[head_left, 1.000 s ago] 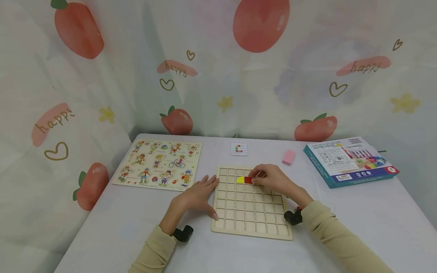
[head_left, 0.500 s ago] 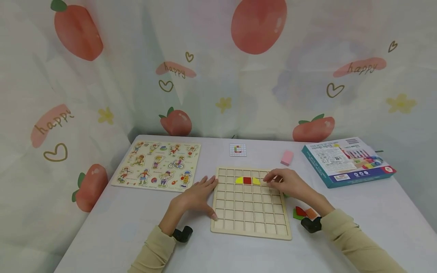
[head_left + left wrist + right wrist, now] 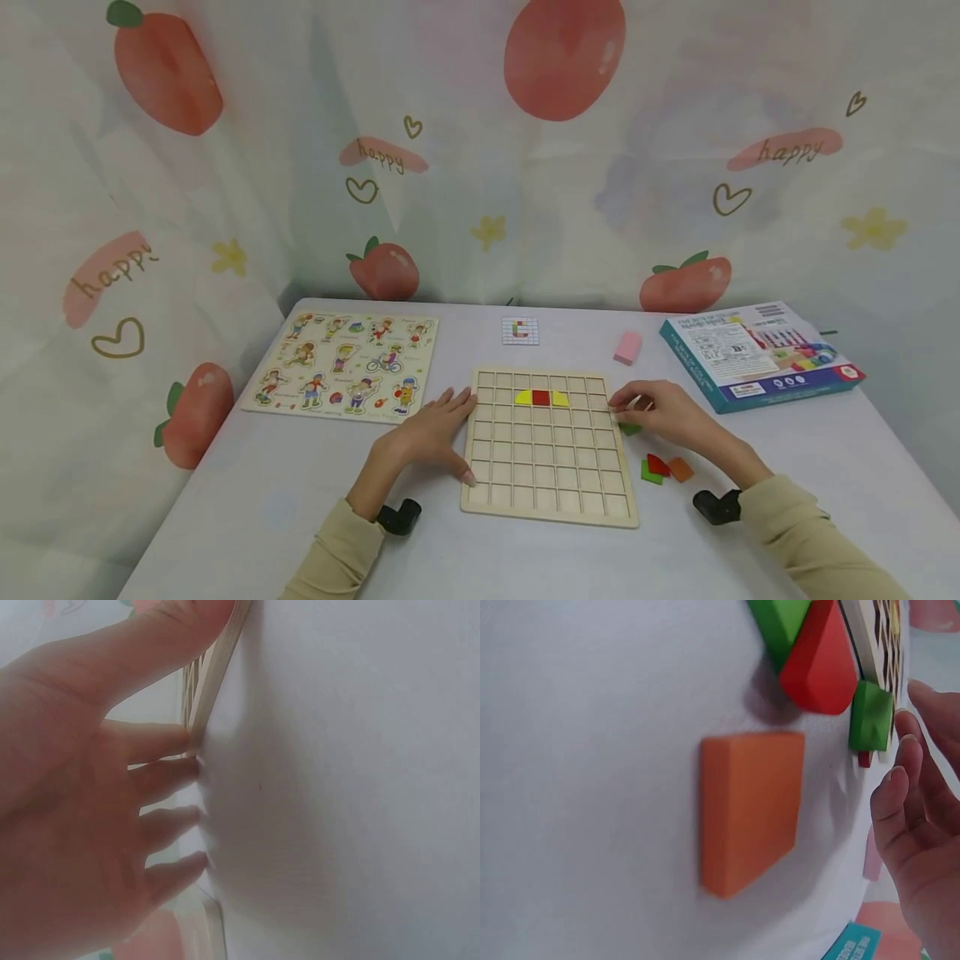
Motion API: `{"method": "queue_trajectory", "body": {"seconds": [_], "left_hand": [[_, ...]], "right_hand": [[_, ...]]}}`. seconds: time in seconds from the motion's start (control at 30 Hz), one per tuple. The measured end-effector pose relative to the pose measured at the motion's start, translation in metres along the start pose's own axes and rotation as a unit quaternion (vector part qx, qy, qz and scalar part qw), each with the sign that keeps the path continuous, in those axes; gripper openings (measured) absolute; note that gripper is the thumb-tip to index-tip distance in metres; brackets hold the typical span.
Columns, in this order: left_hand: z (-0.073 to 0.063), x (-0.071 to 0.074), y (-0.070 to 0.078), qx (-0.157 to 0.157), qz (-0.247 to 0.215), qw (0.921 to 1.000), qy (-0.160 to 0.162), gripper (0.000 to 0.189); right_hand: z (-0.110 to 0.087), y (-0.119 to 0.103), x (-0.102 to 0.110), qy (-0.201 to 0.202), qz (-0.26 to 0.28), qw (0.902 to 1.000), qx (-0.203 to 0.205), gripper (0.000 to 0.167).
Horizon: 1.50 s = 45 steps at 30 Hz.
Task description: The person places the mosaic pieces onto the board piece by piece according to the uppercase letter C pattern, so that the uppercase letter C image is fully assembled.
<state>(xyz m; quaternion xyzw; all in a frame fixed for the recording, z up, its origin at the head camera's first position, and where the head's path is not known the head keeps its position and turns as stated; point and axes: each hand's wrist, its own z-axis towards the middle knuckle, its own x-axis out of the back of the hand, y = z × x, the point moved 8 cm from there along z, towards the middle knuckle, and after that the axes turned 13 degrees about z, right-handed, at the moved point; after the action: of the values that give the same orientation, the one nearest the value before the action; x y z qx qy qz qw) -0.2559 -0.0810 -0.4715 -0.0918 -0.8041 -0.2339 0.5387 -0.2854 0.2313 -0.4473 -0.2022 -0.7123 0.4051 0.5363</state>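
Observation:
A wooden grid board (image 3: pixel 543 454) lies at the middle of the table. Near its top, a red square block (image 3: pixel 541 398) sits between a yellow rounded piece (image 3: pixel 523 398) and a second yellow rounded piece (image 3: pixel 559 399). My left hand (image 3: pixel 431 437) rests along the board's left edge with spread fingers, its thumb at the lower left. By the right edge is my right hand (image 3: pixel 671 412), fingers loosely bent, above a green block (image 3: pixel 871 716). Nothing shows between those fingers. Closer to me lie a red rounded piece (image 3: pixel 657 465), another green block (image 3: pixel 651 475) and an orange square block (image 3: pixel 754 814).
A picture puzzle board (image 3: pixel 345 367) lies at the left. Behind the grid board are a small pattern card (image 3: pixel 521 331) and a pink block (image 3: pixel 627 347). A flat printed box (image 3: pixel 761 354) occupies the back right, before a fruit-patterned cloth backdrop (image 3: pixel 450 167).
My right hand has let go of the second yellow piece on the board and moved right, off the board's edge. The loose blocks at the right have come into sight. My left hand stays put.

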Motion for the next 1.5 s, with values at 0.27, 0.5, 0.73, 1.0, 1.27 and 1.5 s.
{"method": "queue_trajectory", "body": {"seconds": [0.27, 0.5, 0.73, 1.0, 1.27, 1.5], "left_hand": [[-0.001, -0.002, 0.0, -0.004, -0.003, 1.0, -0.002, 0.119], [0.0, -0.002, -0.001, -0.004, 0.002, 1.0, 0.004, 0.119], [-0.001, -0.002, -0.001, -0.003, 0.002, 1.0, 0.003, 0.119], [0.0, -0.001, 0.0, -0.002, 0.0, 1.0, 0.002, 0.119], [-0.001, -0.002, 0.0, -0.004, 0.001, 1.0, 0.004, 0.118], [-0.001, 0.0, 0.001, -0.003, 0.0, 1.0, 0.004, 0.119]], "right_hand": [[-0.008, 0.015, 0.008, 0.013, -0.011, 0.9996, -0.022, 0.021], [-0.011, 0.021, 0.01, 0.022, -0.035, 0.9982, -0.043, 0.029], [-0.013, 0.021, 0.007, 0.014, -0.036, 0.9975, -0.058, 0.027], [-0.014, 0.022, 0.007, 0.017, -0.032, 0.9982, -0.048, 0.024], [-0.013, 0.023, 0.006, 0.012, -0.011, 0.9995, -0.028, 0.014], [-0.01, 0.016, 0.007, 0.016, 0.017, 0.9996, -0.016, 0.012]]}}
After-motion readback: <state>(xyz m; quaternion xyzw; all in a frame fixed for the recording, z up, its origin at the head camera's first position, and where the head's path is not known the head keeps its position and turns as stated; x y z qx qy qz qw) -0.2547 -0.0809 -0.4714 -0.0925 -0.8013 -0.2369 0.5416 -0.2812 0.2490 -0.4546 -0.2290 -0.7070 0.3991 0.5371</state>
